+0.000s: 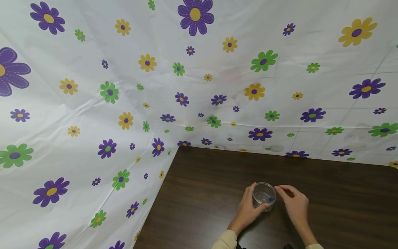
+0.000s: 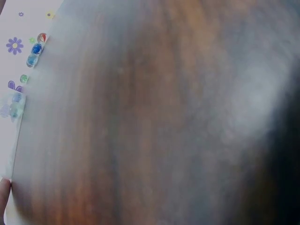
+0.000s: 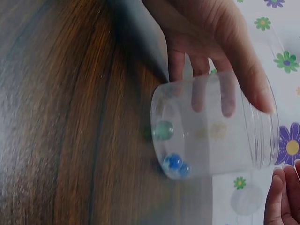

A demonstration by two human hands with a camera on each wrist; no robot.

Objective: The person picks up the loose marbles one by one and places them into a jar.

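A clear plastic jar (image 1: 264,194) is gripped by my left hand (image 1: 247,209), its thumb on the near side and its fingers around the far side. Blue marbles (image 3: 174,161) and a pale green marble (image 3: 164,130) lie at the jar's bottom in the right wrist view. Beside the rim, my right hand (image 1: 293,204) has thumb and index finger bent toward each other; I cannot tell whether anything sits between the tips. The left wrist view catches red, blue and green marbles (image 2: 36,48) at its left edge, above part of the jar (image 2: 15,140).
The dark wooden table (image 1: 199,193) carries the hands and jar. White sheeting (image 1: 199,86) printed with purple, yellow and green flowers rises along the table's back and left edges. Pale sleeves (image 1: 225,240) show at the bottom of the head view.
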